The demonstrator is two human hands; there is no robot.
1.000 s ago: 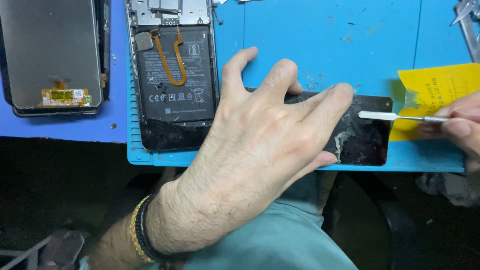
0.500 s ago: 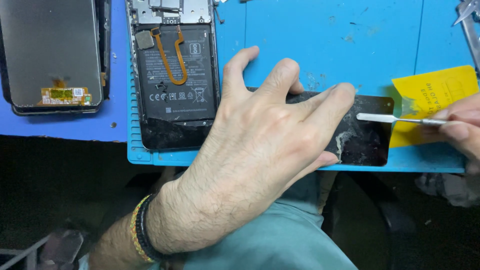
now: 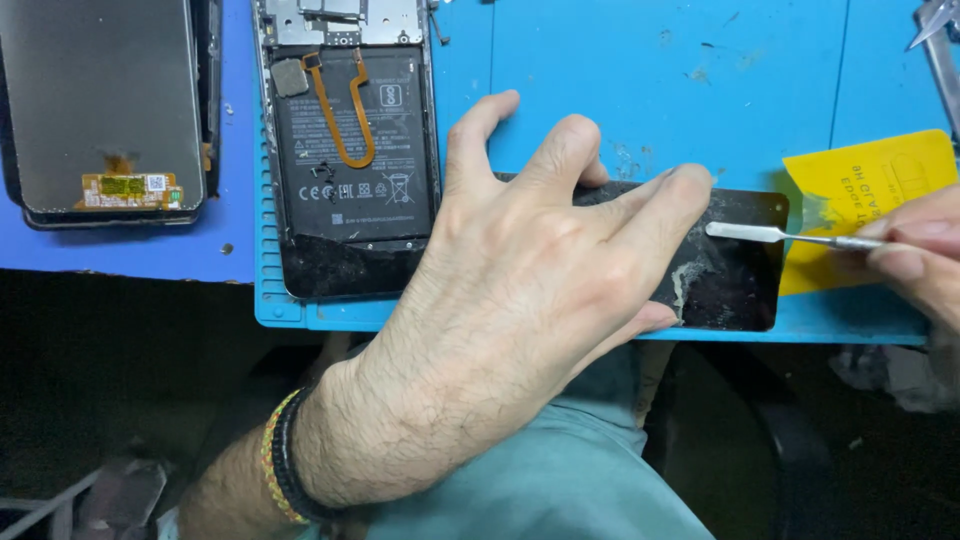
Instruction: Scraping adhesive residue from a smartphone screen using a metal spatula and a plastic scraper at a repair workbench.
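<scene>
Left hand: the left hand (image 3: pixel 520 290) lies spread flat, palm down, pressing on the black panel (image 3: pixel 735 280); it pins the panel and grips nothing.
Right hand: the right hand (image 3: pixel 925 265) comes in from the right edge, fingers pinched on the metal scraper (image 3: pixel 790 236).
Scraper: its flat tip rests on the upper right part of the panel, just past the left fingertips.
Panel: it lies lengthwise along the near edge of the blue mat (image 3: pixel 660 90) on the bench, with pale residue smeared over its right end.
Doing it well: I would hold the blade low and nearly flat, push away from the pinning fingers, and press steadily so the panel cannot slide.
Yellow card (image 3: pixel 865 190): it lies at the panel's right end, under the scraper's shaft.
Opened phone (image 3: pixel 350 150): it sits left of the hand, battery showing.
Screen (image 3: pixel 100 100): it lies face down, far left.
</scene>
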